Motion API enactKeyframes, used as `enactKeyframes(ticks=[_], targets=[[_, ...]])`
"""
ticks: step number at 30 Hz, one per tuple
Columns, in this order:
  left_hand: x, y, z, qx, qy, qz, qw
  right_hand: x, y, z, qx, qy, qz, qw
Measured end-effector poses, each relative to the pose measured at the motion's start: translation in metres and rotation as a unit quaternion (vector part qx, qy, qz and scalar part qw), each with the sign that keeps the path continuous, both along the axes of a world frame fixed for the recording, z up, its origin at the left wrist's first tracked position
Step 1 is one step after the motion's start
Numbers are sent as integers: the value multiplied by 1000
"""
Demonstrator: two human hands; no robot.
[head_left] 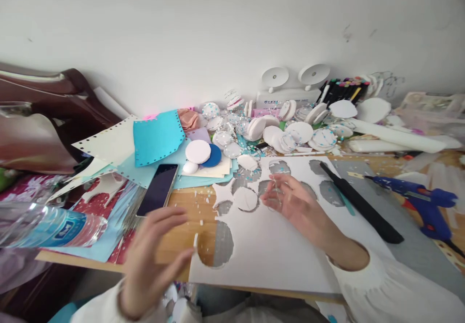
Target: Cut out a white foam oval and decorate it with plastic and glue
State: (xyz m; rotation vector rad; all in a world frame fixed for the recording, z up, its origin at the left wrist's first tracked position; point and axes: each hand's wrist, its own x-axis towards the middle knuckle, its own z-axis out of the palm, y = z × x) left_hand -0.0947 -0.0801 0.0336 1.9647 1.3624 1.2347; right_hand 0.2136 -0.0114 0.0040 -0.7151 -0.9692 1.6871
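My left hand (154, 253) hovers above the table's front edge on the left, blurred, with thumb and fingers apart and nothing between them. My right hand (294, 204) is over a white foam sheet (276, 250), fingers curled together. Fine, thread-like lines show at its fingertips, too thin and blurred to name. Round holes are cut in the sheet. A white foam disc (245, 199) lies just left of the right fingertips. A black-handled cutter (363, 204) rests on the sheet's right side.
A phone (159, 190), blue felt (158, 139) and a water bottle (54, 226) are at left. White discs with beaded strings (300, 131) are heaped along the wall. At right lie a blue glue gun (417, 199) and a white roll (399, 136).
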Motion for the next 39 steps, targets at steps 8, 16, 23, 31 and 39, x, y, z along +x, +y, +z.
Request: enactKeyframes(ticks=[8, 16, 23, 31, 39], targets=[[105, 39, -7, 11, 5, -198, 980, -3, -28, 18, -4, -92, 9, 996], [104, 49, -10, -163, -168, -175, 956, 11, -24, 10, 25, -198, 5, 980], [112, 67, -4, -261, -315, -203, 890, 15, 1, 4, -1, -265, -68, 962], [122, 77, -8, -355, -387, -234, 818, 13, 16, -8, 25, -270, -54, 961], [130, 81, -10, -473, -394, -231, 754, 13, 10, -16, 170, -283, -125, 936]])
